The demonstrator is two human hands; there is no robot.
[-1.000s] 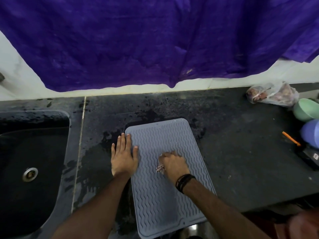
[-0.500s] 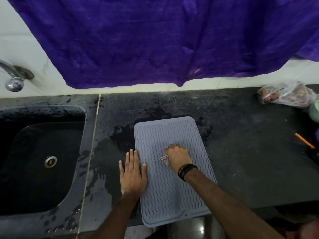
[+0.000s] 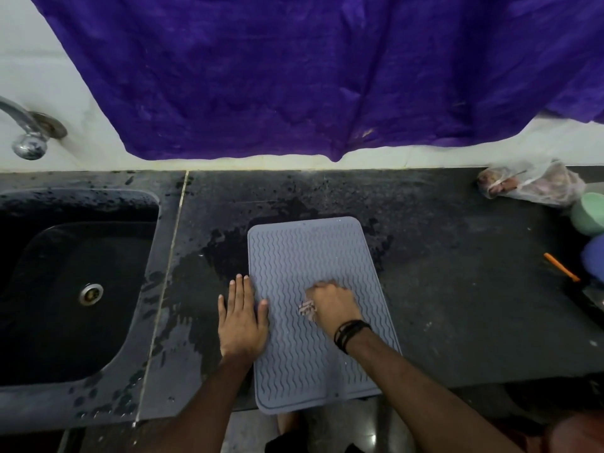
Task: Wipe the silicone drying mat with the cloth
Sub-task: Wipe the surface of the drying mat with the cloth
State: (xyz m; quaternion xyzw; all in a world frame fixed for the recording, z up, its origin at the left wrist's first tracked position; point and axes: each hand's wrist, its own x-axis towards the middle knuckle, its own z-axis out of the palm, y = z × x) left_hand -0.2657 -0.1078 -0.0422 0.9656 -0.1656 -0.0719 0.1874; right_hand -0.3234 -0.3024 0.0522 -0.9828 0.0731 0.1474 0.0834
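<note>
**Two hands on a soft mat: one anchors, one wipes**

Two hands work the mat (image 3: 313, 273), a grey ribbed silicone sheet lying flat on the dark, wet desk (image 3: 457, 289), its near edge overhanging the desk front. The left hand (image 3: 242, 322) lies palm down, fingers (image 3: 240, 286) straight and close together, straddling the mat's left edge, the thumb on the mat. The right hand (image 3: 333, 305), fingers curled shut, bunches the cloth (image 3: 306, 308) against the mat's middle; only a striped scrap shows at the thumb side. Judged from its look, the mat is light, limp and grippy when dry, but liable to slide on the wet desk, so a flat press near an edge suits it better than a pinch. The ribs probably trap water, calling for firm strokes along them. The cloth, soft and small, is best kept balled in the fist.
</note>
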